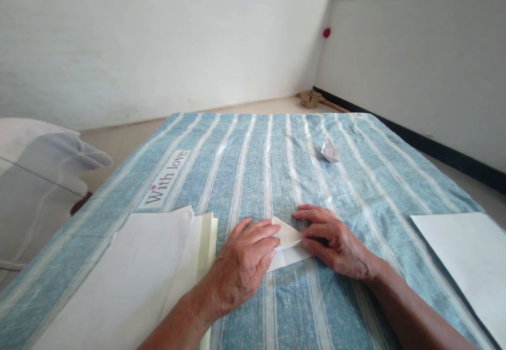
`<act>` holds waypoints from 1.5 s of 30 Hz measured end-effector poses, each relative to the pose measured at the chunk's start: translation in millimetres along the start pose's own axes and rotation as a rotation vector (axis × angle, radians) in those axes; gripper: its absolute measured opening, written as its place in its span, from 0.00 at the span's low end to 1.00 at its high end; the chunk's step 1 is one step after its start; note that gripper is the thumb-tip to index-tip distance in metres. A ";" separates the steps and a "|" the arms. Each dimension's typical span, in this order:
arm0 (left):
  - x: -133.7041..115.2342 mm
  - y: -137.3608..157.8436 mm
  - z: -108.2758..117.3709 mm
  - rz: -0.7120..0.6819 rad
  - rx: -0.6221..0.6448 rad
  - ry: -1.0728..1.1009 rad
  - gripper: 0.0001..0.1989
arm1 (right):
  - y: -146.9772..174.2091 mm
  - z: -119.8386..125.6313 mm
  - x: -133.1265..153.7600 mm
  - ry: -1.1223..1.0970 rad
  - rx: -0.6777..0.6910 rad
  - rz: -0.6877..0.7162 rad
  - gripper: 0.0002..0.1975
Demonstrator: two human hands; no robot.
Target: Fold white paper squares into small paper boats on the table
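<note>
A small folded sheet of white paper [287, 234] lies on the striped cloth in front of me, with a pointed top and a flap along its lower edge. Across its left side rests my left hand [249, 255], its fingers close together and holding the paper, the thumb near the lower flap. My right hand [330, 239] has its fingers bent and pinches the paper's right corner. The fingers cover both side ends of the paper. Farther back on the cloth stands a small folded paper boat [330, 151], apart from both hands.
A stack of white sheets [146, 260] with pale yellow paper [206, 239] lies left of my left hand. More white paper [470, 260] is at the right table edge. Blue striped cloth [253, 165] covers the table. A grey-white draped cover [43, 181] stands at left, a cardboard box [310, 99] on the floor.
</note>
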State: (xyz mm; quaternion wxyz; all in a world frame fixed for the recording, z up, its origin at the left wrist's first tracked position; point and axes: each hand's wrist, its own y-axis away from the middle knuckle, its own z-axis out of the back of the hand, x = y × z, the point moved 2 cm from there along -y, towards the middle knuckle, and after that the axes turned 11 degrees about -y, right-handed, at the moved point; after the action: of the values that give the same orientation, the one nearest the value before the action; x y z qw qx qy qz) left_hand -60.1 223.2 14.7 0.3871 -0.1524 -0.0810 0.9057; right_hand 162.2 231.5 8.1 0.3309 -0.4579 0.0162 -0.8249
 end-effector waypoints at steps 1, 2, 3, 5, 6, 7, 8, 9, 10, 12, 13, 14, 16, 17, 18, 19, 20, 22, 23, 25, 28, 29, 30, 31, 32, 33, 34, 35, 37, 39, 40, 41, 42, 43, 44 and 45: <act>0.3 -0.2 -0.3 0.003 -0.007 0.002 0.14 | -0.1 -0.5 -0.3 0.002 -0.008 -0.003 0.08; 0.7 -0.3 -0.7 0.005 -0.018 0.007 0.14 | -0.4 -1.0 -0.7 0.003 -0.018 -0.006 0.08; 1.1 -0.4 -1.0 0.009 -0.031 0.013 0.14 | -0.7 -1.5 -1.0 0.005 -0.032 -0.013 0.08; 1.9 -0.5 -1.7 0.016 -0.050 0.028 0.14 | -1.2 -2.6 -2.0 0.010 -0.061 -0.037 0.09; 2.2 -0.4 -2.0 0.018 -0.055 0.033 0.14 | -1.4 -3.2 -2.6 0.016 -0.073 -0.047 0.09; 2.6 -0.2 -2.4 0.017 -0.059 0.036 0.14 | -1.5 -3.7 -3.0 0.022 -0.082 -0.051 0.09; 2.9 -0.1 -2.6 0.017 -0.062 0.038 0.14 | -1.5 -4.3 -3.4 0.030 -0.087 -0.050 0.10; 3.2 -0.1 -2.7 0.018 -0.065 0.040 0.15 | -1.4 -5.0 -3.8 0.038 -0.089 -0.047 0.10; 3.6 -0.1 -2.7 0.019 -0.073 0.042 0.15 | -1.3 -5.5 -4.2 0.045 -0.091 -0.044 0.10; 4.4 -0.6 -2.5 0.021 -0.087 0.049 0.16 | -0.9 -6.5 -4.9 0.057 -0.101 -0.043 0.10; 4.8 -0.9 -2.5 0.022 -0.090 0.051 0.16 | -0.7 -6.8 -5.3 0.061 -0.111 -0.047 0.10; 5.1 -1.3 -2.5 0.022 -0.089 0.052 0.16 | -0.6 -7.1 -5.5 0.063 -0.120 -0.051 0.10; 5.6 -1.9 -2.6 0.017 -0.083 0.052 0.17 | -0.6 -7.7 -5.8 0.066 -0.139 -0.055 0.10; 5.8 -2.1 -2.7 0.015 -0.080 0.051 0.17 | -0.6 -8.0 -5.9 0.069 -0.144 -0.056 0.10; 5.9 -2.2 -2.7 0.014 -0.079 0.051 0.17 | -0.7 -8.3 -6.0 0.073 -0.148 -0.058 0.10; 6.0 -2.1 -2.6 0.014 -0.078 0.053 0.17 | -0.7 -8.6 -6.2 0.079 -0.153 -0.061 0.10; 6.2 -2.1 -2.6 0.015 -0.078 0.055 0.18 | -0.7 -8.9 -6.4 0.086 -0.160 -0.064 0.09; 6.4 -1.7 -2.4 0.016 -0.083 0.063 0.19 | -0.4 -9.3 -7.2 0.102 -0.177 -0.067 0.09; 6.6 -1.6 -2.4 0.015 -0.087 0.066 0.20 | -0.2 -9.5 -7.6 0.109 -0.186 -0.066 0.09; 6.8 -1.2 -2.3 0.013 -0.096 0.071 0.21 | 0.2 -10.0 -8.4 0.117 -0.196 -0.064 0.09; 7.4 -1.0 -2.7 0.010 -0.108 0.075 0.22 | 0.7 -10.8 -9.0 0.123 -0.201 -0.067 0.09; 7.6 -0.9 -2.8 0.009 -0.108 0.076 0.22 | 0.7 -11.0 -8.9 0.123 -0.203 -0.067 0.09; 7.7 -0.8 -3.0 0.006 -0.108 0.076 0.22 | 0.7 -11.1 -8.7 0.124 -0.205 -0.066 0.09; 7.9 -0.7 -3.1 0.002 -0.107 0.076 0.22 | 0.6 -11.3 -8.4 0.123 -0.205 -0.066 0.08; 8.0 -0.6 -3.1 -0.002 -0.106 0.074 0.22 | 0.5 -11.4 -8.0 0.121 -0.205 -0.066 0.08; 8.1 -0.4 -3.1 -0.006 -0.104 0.070 0.22 | 0.3 -11.5 -7.7 0.119 -0.205 -0.067 0.08; 8.2 -0.2 -3.1 -0.010 -0.101 0.064 0.22 | 0.2 -11.6 -7.5 0.117 -0.205 -0.069 0.08; 8.3 0.0 -3.2 -0.013 -0.097 0.059 0.22 | 0.1 -11.6 -7.4 0.116 -0.206 -0.072 0.08; 8.5 0.6 -3.5 -0.016 -0.087 0.053 0.22 | 0.1 -11.5 -7.6 0.116 -0.216 -0.083 0.08; 8.4 1.0 -4.2 -0.019 -0.075 0.051 0.21 | 0.4 -11.5 -8.3 0.116 -0.225 -0.095 0.08; 8.4 1.2 -4.7 -0.019 -0.068 0.048 0.20 | 0.6 -11.5 -8.7 0.115 -0.226 -0.100 0.08; 8.3 1.4 -5.2 -0.018 -0.058 0.043 0.20 | 0.9 -11.6 -9.0 0.112 -0.227 -0.104 0.08; 8.1 1.5 -5.8 -0.018 -0.045 0.036 0.19 | 1.1 -11.6 -9.4 0.110 -0.227 -0.107 0.07; 8.1 1.6 -6.5 -0.019 -0.030 0.028 0.19 | 1.3 -11.5 -9.7 0.107 -0.229 -0.109 0.07; 8.1 1.6 -7.1 -0.020 -0.016 0.019 0.19 | 1.4 -11.3 -10.1 0.104 -0.231 -0.110 0.06; 8.2 1.8 -7.6 -0.022 -0.001 0.011 0.19 | 1.3 -11.0 -10.5 0.103 -0.234 -0.111 0.06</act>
State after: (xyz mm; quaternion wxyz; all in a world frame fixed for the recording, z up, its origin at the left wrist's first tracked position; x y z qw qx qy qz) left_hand -64.0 228.1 5.3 0.3974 -0.1567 -0.0812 0.9005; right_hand 158.3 233.3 -6.6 0.2279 -0.4508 0.1040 -0.8567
